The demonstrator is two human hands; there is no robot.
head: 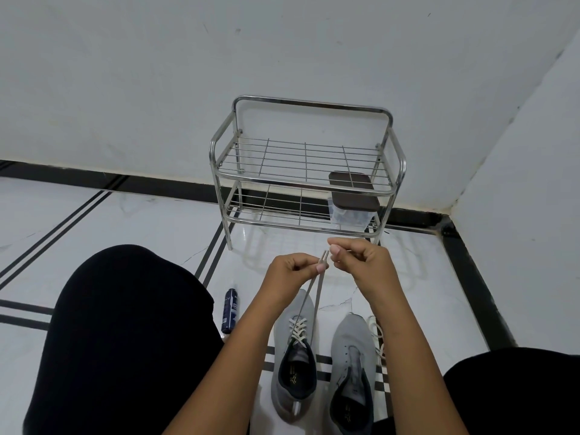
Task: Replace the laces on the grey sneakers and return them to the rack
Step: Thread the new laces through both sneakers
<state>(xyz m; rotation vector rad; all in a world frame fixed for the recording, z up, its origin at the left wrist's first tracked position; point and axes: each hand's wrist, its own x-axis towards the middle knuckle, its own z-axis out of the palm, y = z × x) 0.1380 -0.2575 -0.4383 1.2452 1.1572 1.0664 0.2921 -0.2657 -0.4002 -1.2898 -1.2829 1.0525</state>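
Note:
Two grey sneakers stand on the floor between my knees. The left sneaker (pixel 293 365) has a pale lace (pixel 315 296) threaded through its eyelets. Both lace ends run taut up to my left hand (pixel 292 274), which pinches them together near their tips. My right hand (pixel 361 262) hovers just right of those tips with fingers curled; whether it touches the lace I cannot tell. The right sneaker (pixel 353 368) has bare eyelets. A loose white lace (pixel 378 334) lies on the floor beside it. The metal rack (pixel 306 180) stands against the wall ahead.
A clear container with a brown lid (pixel 353 205) sits on the rack's lower shelf at the right. A dark blue spray bottle (pixel 230 310) lies on the floor by my left knee. My black-clad knees (pixel 125 324) flank the shoes. Walls meet in a corner at the right.

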